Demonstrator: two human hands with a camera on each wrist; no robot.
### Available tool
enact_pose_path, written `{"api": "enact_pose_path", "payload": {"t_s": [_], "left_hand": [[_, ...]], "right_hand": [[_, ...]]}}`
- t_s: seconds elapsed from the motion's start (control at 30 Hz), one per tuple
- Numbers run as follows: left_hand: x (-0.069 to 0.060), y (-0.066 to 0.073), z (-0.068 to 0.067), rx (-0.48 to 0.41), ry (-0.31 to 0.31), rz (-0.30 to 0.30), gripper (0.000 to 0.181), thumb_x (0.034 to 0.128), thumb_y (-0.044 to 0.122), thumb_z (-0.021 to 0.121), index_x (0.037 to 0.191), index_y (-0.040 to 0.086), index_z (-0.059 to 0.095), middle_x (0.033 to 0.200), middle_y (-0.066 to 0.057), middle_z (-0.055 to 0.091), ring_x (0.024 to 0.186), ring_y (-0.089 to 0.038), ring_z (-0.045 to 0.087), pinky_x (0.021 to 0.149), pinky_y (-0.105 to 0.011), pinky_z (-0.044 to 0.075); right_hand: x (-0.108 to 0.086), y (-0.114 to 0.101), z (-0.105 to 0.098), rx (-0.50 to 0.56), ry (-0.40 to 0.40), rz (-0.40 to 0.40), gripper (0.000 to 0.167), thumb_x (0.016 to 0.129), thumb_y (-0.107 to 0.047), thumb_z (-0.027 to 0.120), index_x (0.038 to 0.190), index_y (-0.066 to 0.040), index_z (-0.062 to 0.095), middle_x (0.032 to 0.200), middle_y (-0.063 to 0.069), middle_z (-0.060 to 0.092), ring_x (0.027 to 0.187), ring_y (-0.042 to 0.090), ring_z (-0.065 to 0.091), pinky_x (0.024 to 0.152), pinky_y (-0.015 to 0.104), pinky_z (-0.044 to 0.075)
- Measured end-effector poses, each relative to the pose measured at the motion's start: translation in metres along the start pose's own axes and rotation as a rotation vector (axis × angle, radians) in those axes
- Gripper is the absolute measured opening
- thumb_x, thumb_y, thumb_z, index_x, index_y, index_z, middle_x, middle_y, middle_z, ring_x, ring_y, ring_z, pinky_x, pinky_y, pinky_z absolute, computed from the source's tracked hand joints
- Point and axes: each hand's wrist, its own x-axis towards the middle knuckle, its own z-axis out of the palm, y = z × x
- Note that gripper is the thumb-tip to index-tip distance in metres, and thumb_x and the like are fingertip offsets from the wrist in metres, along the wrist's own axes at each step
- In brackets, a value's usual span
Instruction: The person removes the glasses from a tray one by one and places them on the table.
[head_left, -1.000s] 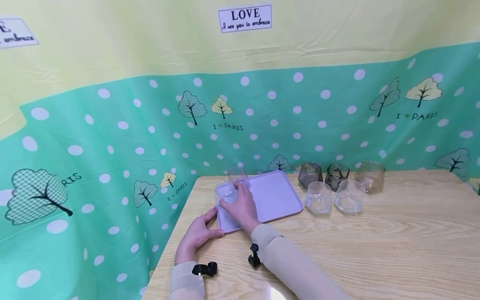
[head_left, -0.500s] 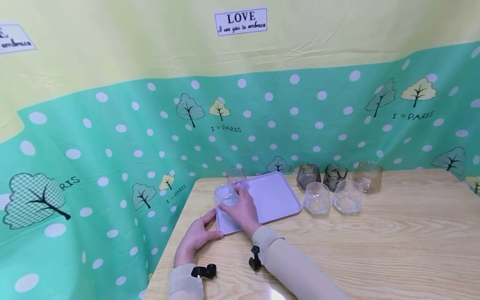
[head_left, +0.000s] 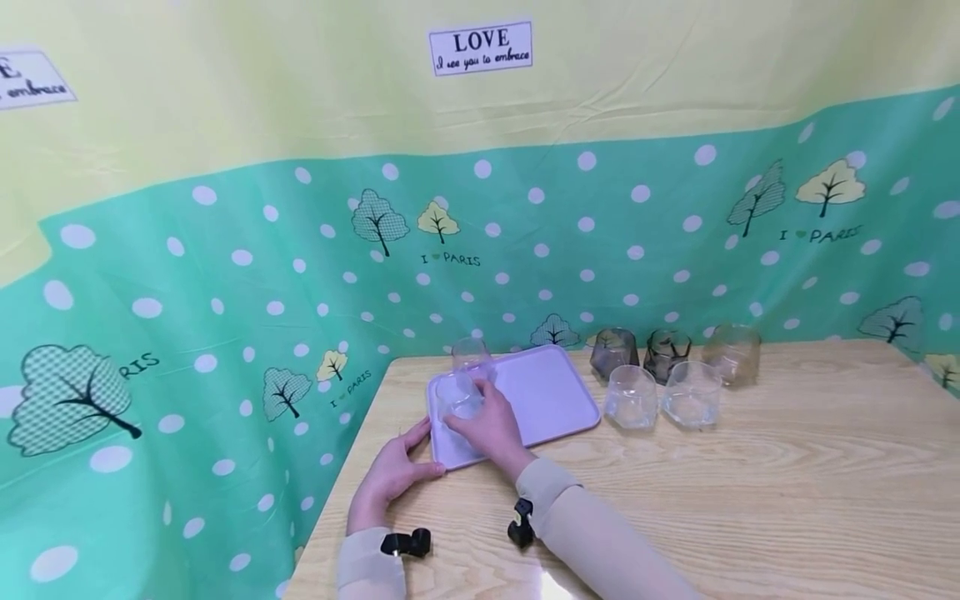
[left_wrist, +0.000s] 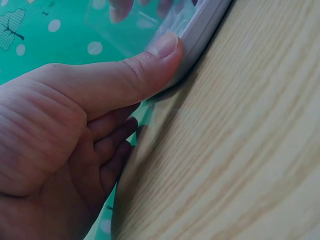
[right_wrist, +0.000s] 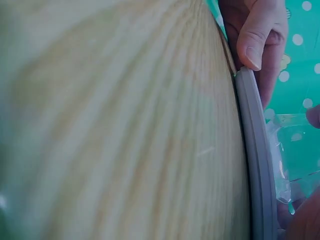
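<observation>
On the left part of the lilac tray (head_left: 553, 400) my right hand (head_left: 495, 422) holds a clear glass (head_left: 457, 398), thumb on its near side and fingers on its far side. That glass also shows in the right wrist view, where the clear glass (right_wrist: 285, 150) stands just behind the tray's rim (right_wrist: 257, 150). My left hand (head_left: 392, 473) holds the tray's near left corner, with the thumb (left_wrist: 145, 75) on the rim and other fingers along the left side. Another clear glass (head_left: 471, 354) stands at the tray's far left corner.
Right of the tray stand two clear glasses (head_left: 632, 398), (head_left: 692, 398). Behind them are dark tinted glasses (head_left: 613, 354), (head_left: 667, 357) and a brownish one (head_left: 733, 357). A patterned curtain (head_left: 225, 333) hangs behind and left of the wooden table (head_left: 712, 508).
My right hand and the glass have shifted slightly right, inward from the tray's left edge. My left hand stays at the tray corner. The head view has tilted slightly.
</observation>
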Motion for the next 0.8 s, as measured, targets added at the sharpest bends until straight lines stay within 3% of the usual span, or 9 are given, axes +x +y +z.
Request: {"api": "enact_pose_path", "payload": {"t_s": [0.27,0.37,0.67,0.8], "left_hand": [[-0.002,0.001,0.0,0.019,0.001,-0.006,0.093,0.081,0.031,0.095,0.161,0.018,0.05,0.167,-0.002,0.045,0.157,-0.041,0.031,0.127,-0.063,0.024],[-0.003,0.001,-0.002,0.021,0.001,-0.014,0.093,0.0806,0.031,0.095,0.161,0.017,0.05,0.167,-0.003,0.046,0.157,-0.041,0.031,0.127,-0.063,0.024],[-0.002,-0.001,-0.002,0.028,0.004,-0.019,0.094,0.0795,0.033,0.096,0.161,0.018,0.051,0.166,-0.003,0.046,0.157,-0.041,0.031,0.127,-0.063,0.024],[0.0,0.0,0.001,0.035,0.008,-0.009,0.094,0.0789,0.032,0.096,0.161,0.017,0.052,0.166,-0.005,0.047,0.156,-0.042,0.033,0.126,-0.063,0.026]], "right_hand": [[-0.01,0.002,-0.021,0.212,-0.029,0.078,0.09,0.078,-0.03,0.096,0.154,-0.006,0.055,0.156,0.02,0.055,0.142,0.039,0.053,0.119,0.053,0.044],[-0.014,0.003,-0.028,0.267,-0.033,0.097,0.089,0.079,-0.03,0.095,0.154,-0.005,0.055,0.152,0.02,0.058,0.138,0.039,0.055,0.117,0.052,0.046],[-0.027,0.007,-0.051,0.335,-0.058,0.117,0.086,0.08,-0.031,0.094,0.154,-0.009,0.056,0.146,0.016,0.061,0.133,0.037,0.059,0.11,0.048,0.053],[-0.036,0.009,-0.071,0.343,-0.084,0.081,0.079,0.083,-0.027,0.094,0.152,-0.01,0.058,0.143,0.015,0.063,0.132,0.037,0.059,0.108,0.049,0.054]]}}
